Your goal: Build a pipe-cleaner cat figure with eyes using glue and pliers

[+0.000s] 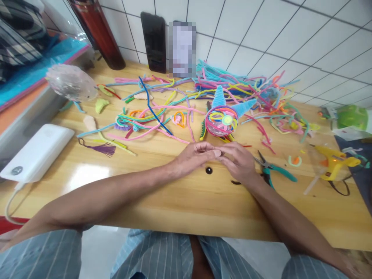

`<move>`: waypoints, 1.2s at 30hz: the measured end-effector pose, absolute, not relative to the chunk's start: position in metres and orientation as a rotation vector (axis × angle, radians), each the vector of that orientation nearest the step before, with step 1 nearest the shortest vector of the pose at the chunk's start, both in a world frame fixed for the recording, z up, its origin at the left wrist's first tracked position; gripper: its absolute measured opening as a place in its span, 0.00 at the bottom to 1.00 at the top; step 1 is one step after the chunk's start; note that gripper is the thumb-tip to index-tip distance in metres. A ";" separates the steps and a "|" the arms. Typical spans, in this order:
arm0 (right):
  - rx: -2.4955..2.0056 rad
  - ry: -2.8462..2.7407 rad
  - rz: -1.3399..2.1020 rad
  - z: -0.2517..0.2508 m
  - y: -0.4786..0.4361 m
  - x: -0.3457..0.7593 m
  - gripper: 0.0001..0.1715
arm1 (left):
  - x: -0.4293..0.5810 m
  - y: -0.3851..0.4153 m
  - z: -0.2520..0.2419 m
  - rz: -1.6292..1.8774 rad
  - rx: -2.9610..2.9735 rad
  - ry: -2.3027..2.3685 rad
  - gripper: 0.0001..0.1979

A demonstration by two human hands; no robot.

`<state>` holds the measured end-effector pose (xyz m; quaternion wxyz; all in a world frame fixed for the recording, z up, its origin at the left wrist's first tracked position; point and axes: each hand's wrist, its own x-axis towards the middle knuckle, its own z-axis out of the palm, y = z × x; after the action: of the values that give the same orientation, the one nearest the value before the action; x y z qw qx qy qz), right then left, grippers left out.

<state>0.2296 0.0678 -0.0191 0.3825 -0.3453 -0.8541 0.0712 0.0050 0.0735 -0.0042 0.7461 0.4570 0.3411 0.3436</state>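
Note:
My left hand and my right hand meet over the middle of the table, fingertips pinched together. Whatever lies between them is too small and covered to make out. Just below the fingers rests a round black bead-like piece with a white spot. A short dark strip lies partly under my right wrist. Beyond the hands stands a round pipe-cleaner figure with two blue pointed ears and coloured loops. Teal-handled pliers lie to the right of my right hand, jaws apart.
A yellow glue gun is at the right. Pipe cleaners are heaped along the tiled wall, with loose ones at left. Two phones, one black, lean there beside a red flask. A white power bank sits left.

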 end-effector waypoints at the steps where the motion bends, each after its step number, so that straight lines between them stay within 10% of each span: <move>1: -0.877 -2.180 0.167 -0.019 0.067 0.230 0.22 | 0.005 0.074 -0.005 0.737 0.990 0.736 0.27; 26: -0.952 -2.036 0.169 -0.018 0.069 0.221 0.10 | 0.002 0.072 -0.028 1.106 1.513 0.739 0.14; 36: -1.049 -2.025 0.377 -0.007 0.064 0.213 0.13 | 0.001 0.073 -0.016 1.097 1.311 0.751 0.23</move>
<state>0.2128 0.0642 -0.0072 0.4031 -0.4152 -0.8018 0.1492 0.0006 0.0731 -0.0156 0.5952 0.5643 0.3232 0.4721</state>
